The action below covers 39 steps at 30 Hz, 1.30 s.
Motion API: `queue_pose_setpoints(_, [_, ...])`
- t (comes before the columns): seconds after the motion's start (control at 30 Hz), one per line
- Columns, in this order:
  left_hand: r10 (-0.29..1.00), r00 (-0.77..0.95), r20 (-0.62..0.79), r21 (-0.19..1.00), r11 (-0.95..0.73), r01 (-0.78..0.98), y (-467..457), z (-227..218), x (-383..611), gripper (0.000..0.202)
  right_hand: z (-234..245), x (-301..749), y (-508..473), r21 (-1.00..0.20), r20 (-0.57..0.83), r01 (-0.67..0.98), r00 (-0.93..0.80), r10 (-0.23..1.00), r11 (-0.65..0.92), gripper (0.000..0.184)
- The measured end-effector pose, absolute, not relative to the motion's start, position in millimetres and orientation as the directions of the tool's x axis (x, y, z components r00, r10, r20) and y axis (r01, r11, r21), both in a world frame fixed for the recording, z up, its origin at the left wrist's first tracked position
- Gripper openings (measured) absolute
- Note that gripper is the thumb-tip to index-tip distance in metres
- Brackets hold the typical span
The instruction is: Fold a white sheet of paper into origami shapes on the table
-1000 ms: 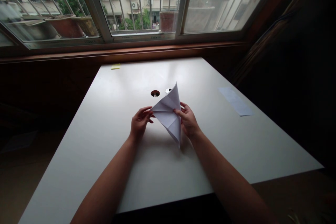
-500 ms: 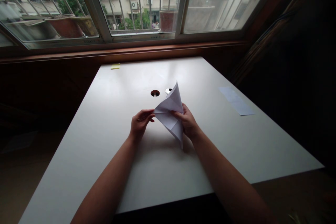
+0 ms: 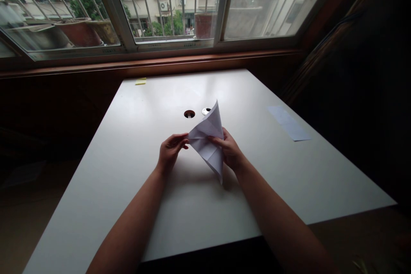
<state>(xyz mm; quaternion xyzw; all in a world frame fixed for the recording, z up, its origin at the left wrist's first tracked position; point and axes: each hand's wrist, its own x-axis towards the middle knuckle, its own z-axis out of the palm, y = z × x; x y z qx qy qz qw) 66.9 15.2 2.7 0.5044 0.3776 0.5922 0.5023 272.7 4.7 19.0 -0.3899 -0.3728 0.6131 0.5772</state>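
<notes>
A folded white sheet of paper (image 3: 209, 139), creased into a pointed triangular shape, is held up just above the white table (image 3: 128, 145). My left hand (image 3: 169, 152) pinches its left corner between thumb and fingers. My right hand (image 3: 230, 150) grips its right side, with the thumb on the front face and the fingers behind. One tip of the paper points up and away, the other points down toward me.
A round cable hole (image 3: 189, 114) and a small metal cap (image 3: 206, 111) lie just beyond the paper. A flat strip of paper (image 3: 289, 123) rests at the right of the table, a yellow sticky note (image 3: 141, 81) at the far left corner. A barred window runs behind.
The paper has tilted slightly and my right thumb has slid a little leftward across its face. Both hands stay in nearly the same place.
</notes>
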Motion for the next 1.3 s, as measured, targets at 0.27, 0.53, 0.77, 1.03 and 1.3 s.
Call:
queue_pose_setpoints(0.27, [0.982, 0.036, 0.187, 0.965, -0.176, -0.194, 17, 3, 67, 0.030, 18, 272, 5, -0.921, -0.044, -0.389, 0.025, 0.999, -0.031, 0.048])
queue_pose_setpoints(0.53, [0.988, 0.026, 0.150, 0.976, -0.144, -0.165, 20, 2, 63, 0.036, 11, 276, 10, -0.924, -0.081, -0.380, 0.069, 0.994, -0.049, 0.060])
queue_pose_setpoints(0.77, [0.981, 0.189, 0.035, 0.978, 0.006, -0.210, 24, 0, 59, 0.050, 12, 277, 10, -0.932, -0.083, -0.358, 0.067, 0.994, -0.053, 0.060])
queue_pose_setpoints(1.03, [0.947, 0.311, -0.082, 0.991, 0.110, -0.074, 23, 2, 57, 0.030, 19, 275, 9, -0.949, -0.074, -0.307, -0.004, 0.997, -0.071, 0.063])
queue_pose_setpoints(1.3, [0.976, 0.212, -0.047, 0.987, 0.078, -0.141, 23, 0, 58, 0.029, 23, 288, 11, -0.961, -0.092, -0.264, 0.036, 0.995, -0.079, 0.061])
